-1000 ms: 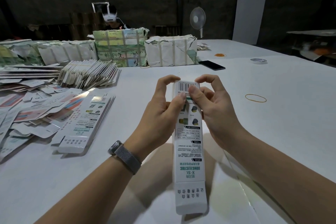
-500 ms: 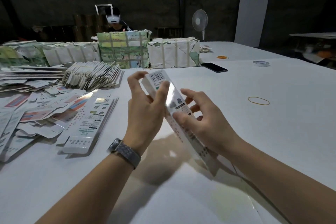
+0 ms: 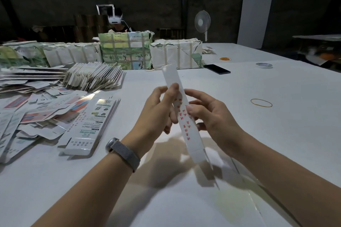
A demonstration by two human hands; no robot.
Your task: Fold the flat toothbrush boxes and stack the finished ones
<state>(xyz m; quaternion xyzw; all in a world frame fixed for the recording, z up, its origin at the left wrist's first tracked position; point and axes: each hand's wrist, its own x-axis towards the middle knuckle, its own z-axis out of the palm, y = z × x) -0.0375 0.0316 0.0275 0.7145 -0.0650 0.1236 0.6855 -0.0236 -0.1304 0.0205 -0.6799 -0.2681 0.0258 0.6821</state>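
A long white toothbrush box [image 3: 186, 125] with red marks on its narrow side hangs in the air over the white table [image 3: 276, 134], its far end tilted up and away. My left hand [image 3: 158, 110] grips it near the upper part, thumb on the front. My right hand [image 3: 212, 118] holds its right edge with thumb and fingertips. A stack of finished boxes [image 3: 92, 127] lies to the left on the table. A heap of flat box blanks [image 3: 27, 108] spreads at the far left.
A fanned bundle of blanks [image 3: 94, 77] and wrapped packs [image 3: 127, 51] stand at the back. A phone [image 3: 217, 69], a tape roll [image 3: 264, 65] and a rubber band [image 3: 261, 102] lie to the right. Another person [image 3: 118, 22] sits behind the packs. A fan [image 3: 202, 23] stands behind.
The box has been turned in my hands: its printed face with the barcode is gone from view and a narrow side with red marks now faces me. Both hands shifted their hold.
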